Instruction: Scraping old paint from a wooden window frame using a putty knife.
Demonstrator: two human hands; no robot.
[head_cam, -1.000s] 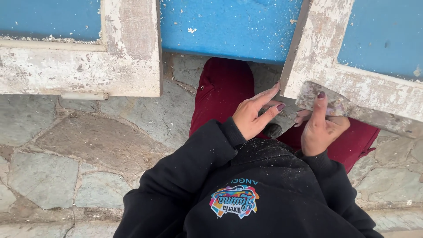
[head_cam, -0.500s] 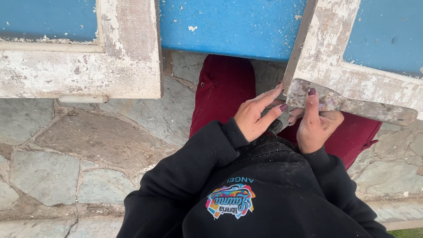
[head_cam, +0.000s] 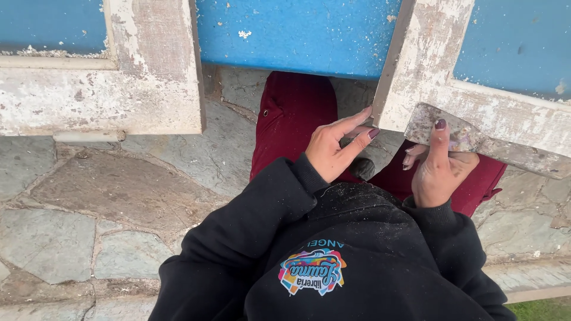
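My right hand (head_cam: 439, 169) presses a worn grey abrasive sheet (head_cam: 420, 123) against the lower rail of a white, flaking wooden frame (head_cam: 428, 65), thumb on top of the sheet. The fingers of my left hand (head_cam: 338, 147) are stretched out, their tips touching the frame's lower left corner, with nothing in them. Both arms are in black sleeves, and pale dust lies on the black sweater (head_cam: 357, 238). My dark red trousers (head_cam: 291, 113) show beneath the hands.
A blue painted panel (head_cam: 297, 30) stands ahead. A second worn white frame (head_cam: 148, 89) is at the left. Grey flagstone paving (head_cam: 107, 196) covers the ground, with a strip of grass (head_cam: 544, 309) at the bottom right.
My right hand has slid the sheet a little along the rail toward the frame's corner. My left hand stays at the corner.
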